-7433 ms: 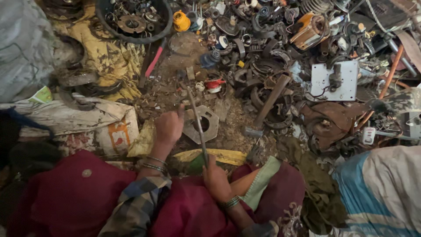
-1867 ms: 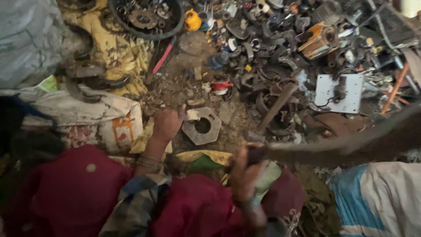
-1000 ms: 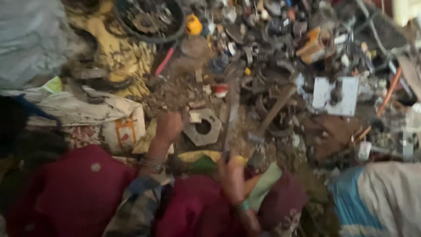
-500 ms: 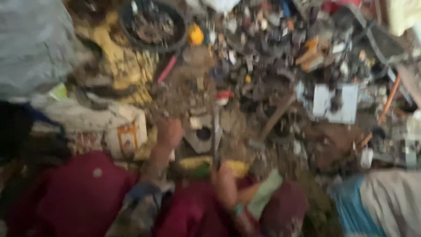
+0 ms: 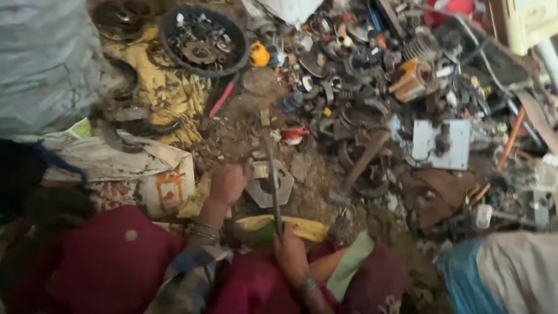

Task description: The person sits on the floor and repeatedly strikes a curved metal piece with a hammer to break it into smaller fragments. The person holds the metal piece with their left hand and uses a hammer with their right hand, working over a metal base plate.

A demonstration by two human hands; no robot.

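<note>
While scrap metal (image 5: 372, 87) crowds around, hands (image 5: 290, 259) grip a rod (image 5: 272, 174).

The rod (image 5: 272, 180) looks like dull, dark metal — matt and grimy — and the hexagonal plate (image 5: 268, 185) under it is grey metal, rough and dusty. The scrap pile (image 5: 372, 87) is mostly rusty, oily metal. The flat square plate (image 5: 442, 144) is pale, smoother metal. The sack (image 5: 122, 168) looks like creased woven plastic — dirty white.
</note>
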